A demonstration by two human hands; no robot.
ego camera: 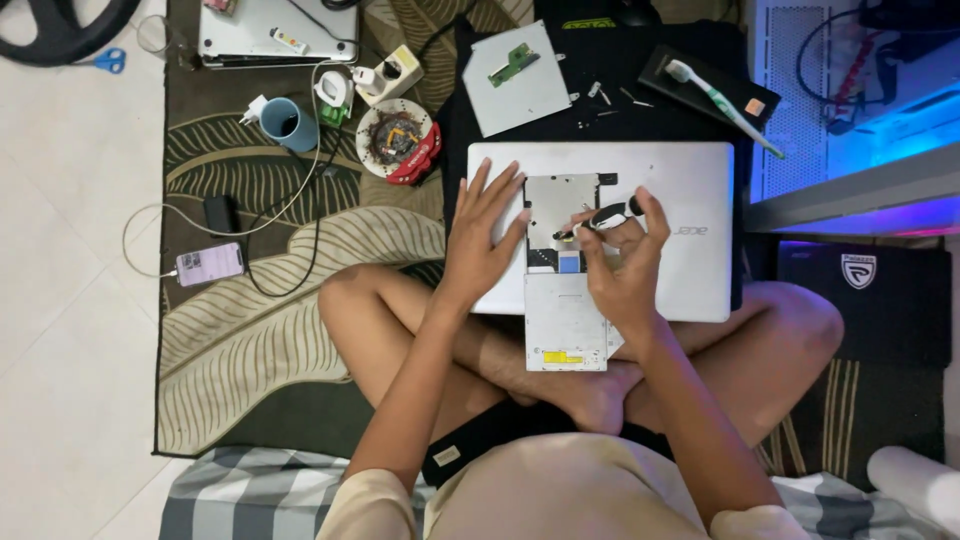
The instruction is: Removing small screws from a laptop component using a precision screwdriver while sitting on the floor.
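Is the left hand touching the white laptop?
Touching. The head view shows the left hand lying flat, fingers spread, on the white laptop beside the drive bay.

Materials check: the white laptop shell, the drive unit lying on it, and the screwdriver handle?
Laptop shell: likely plastic, smooth white with an even soft sheen. The left hand rests flat on it. Drive unit: looks like thin sheet metal, dull grey, with flat stamped panels and a yellow sticker. Screwdriver, held in the right hand: handle appears to be black and white plastic or rubber; too small to tell which.
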